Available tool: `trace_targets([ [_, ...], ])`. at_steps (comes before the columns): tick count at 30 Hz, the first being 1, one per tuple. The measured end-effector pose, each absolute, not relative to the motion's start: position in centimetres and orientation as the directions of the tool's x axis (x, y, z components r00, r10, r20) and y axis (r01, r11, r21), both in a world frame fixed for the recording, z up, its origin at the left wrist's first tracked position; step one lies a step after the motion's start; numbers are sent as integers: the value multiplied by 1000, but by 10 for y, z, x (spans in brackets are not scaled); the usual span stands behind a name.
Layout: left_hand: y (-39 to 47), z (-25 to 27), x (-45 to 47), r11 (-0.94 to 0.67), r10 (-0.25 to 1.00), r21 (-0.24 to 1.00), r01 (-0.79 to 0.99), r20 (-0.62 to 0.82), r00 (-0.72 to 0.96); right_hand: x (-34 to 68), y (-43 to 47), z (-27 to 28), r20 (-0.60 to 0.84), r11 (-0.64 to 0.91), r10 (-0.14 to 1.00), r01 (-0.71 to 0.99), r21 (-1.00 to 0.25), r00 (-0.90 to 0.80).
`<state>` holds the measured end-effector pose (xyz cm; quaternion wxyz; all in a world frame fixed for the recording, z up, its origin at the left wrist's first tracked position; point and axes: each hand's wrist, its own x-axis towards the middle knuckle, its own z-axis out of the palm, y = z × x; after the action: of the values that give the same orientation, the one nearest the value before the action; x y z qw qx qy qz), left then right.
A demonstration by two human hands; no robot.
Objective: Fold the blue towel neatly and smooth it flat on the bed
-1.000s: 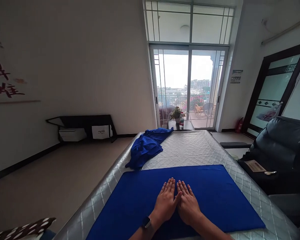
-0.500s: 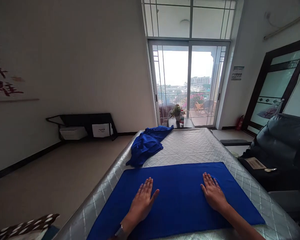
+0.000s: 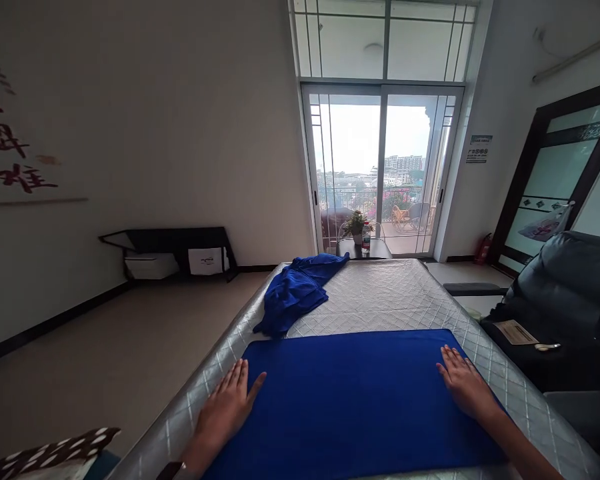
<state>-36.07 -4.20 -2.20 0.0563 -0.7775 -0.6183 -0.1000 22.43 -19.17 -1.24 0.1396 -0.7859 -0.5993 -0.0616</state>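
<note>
A blue cloth (image 3: 350, 393) lies spread flat over the near part of a silvery quilted mattress (image 3: 380, 287). On its left edge my left hand (image 3: 227, 403) rests palm down, fingers together and stretched out, thumb apart. Toward the right edge of the cloth, my right hand (image 3: 465, 383) lies flat in the same way, fingers extended. Neither hand grips anything. Beyond the spread cloth, a crumpled blue cloth (image 3: 295, 290) lies at the mattress's far left side.
A black leather chair (image 3: 580, 287) with a card and a small pale object on it stands to the right. Past the mattress, a small table (image 3: 377, 250) bears a potted plant (image 3: 356, 227) and a bottle (image 3: 366, 238). A polka-dot fabric (image 3: 65, 450) shows at lower left.
Both hands have slid outward over the blue cloth, the left hand to the left and the right hand to the right, each to near a side edge. The crumpled cloth stays put.
</note>
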Motion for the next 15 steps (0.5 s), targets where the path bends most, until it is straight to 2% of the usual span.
trace_targets([
  [2, -42, -1, -310, -289, 941, 85, 954, 210, 266, 184, -171, 12, 132, -172, 972, 973, -154, 193],
  [7, -51, 34, -164, -610, 790, 158, 777, 194, 581, 79, -114, 45, 53, 37, 998, 967, -253, -24],
  [11, -46, 25, -103, -642, 765, 180, 745, 202, 611, 43, -88, 33, 52, 102, 994, 959, -264, -91],
  [15, -38, 9, -96, -626, 778, 201, 753, 215, 590, 43, -82, 19, 58, 114, 993, 956, -272, -102],
])
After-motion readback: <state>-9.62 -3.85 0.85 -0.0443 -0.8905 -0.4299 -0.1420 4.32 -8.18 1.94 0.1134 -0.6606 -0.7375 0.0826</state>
